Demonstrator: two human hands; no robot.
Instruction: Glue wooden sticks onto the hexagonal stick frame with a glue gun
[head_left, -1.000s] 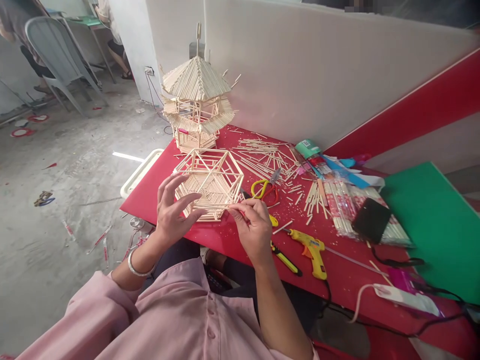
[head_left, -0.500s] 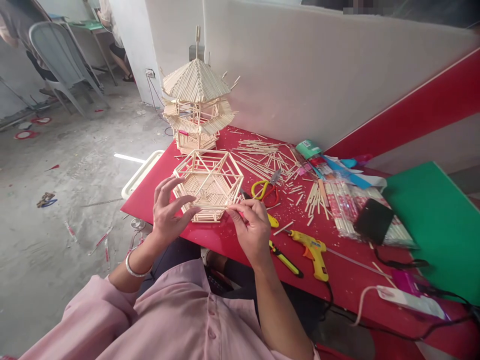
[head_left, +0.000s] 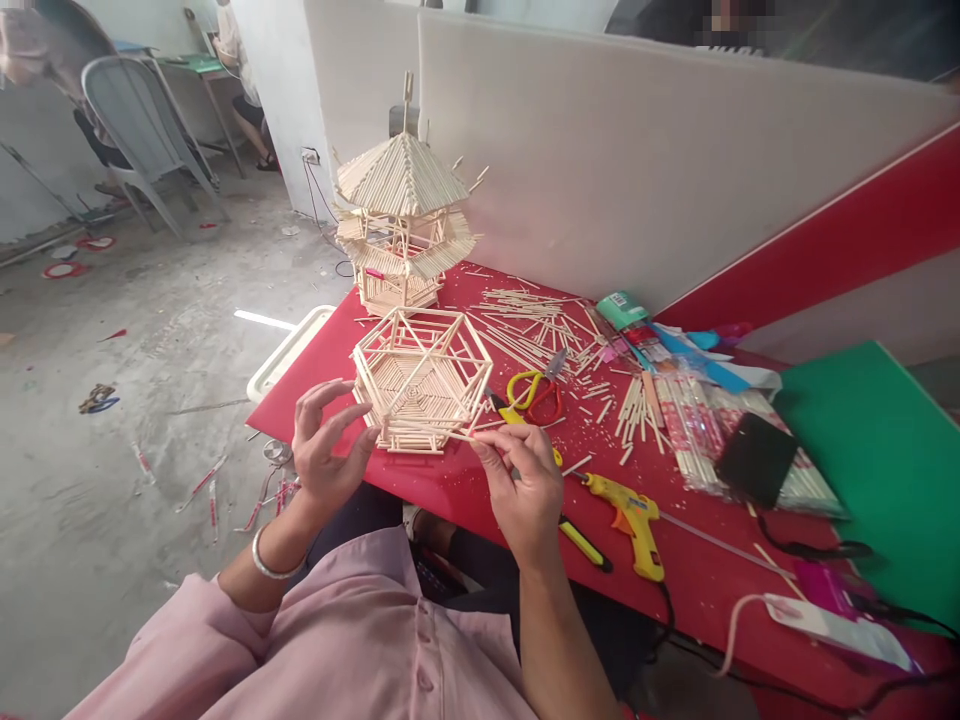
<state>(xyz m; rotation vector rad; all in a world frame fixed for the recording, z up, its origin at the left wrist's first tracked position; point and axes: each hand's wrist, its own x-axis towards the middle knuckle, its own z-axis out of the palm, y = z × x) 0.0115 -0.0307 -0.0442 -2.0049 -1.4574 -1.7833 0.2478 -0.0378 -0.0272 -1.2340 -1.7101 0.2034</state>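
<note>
At the red table point(head_left: 315, 370), near edge: frame point(head_left: 416, 398) | right hand point(head_left: 525, 485): pinching stick point(head_left: 450, 432) by its end, over frame's near side | left hand point(head_left: 330, 440): spread, nothing grasped, beside frame, contact unclear | handling, judged: light, stiff, fragile joints; best held by base.

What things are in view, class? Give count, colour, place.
Table: one, red, centre
Pagoda model: one, cream, table's far left corner
Hexagonal frame: one, cream, table's near edge
Loose sticks: many, cream, right of frame
Scissors: one, yellow-red, beside frame
Glue gun: one, yellow, near edge
Cutter: one, yellow-black, left of glue gun
Stick packs: count unclear, cream-red, table's right
Flat object: one, black, on packs
Board: one, green, far right
Chair: one, grey, upper left
Other people: at least two, background
Left hand: one, open, beside frame
Right hand: one, pinching a cream stick
</note>
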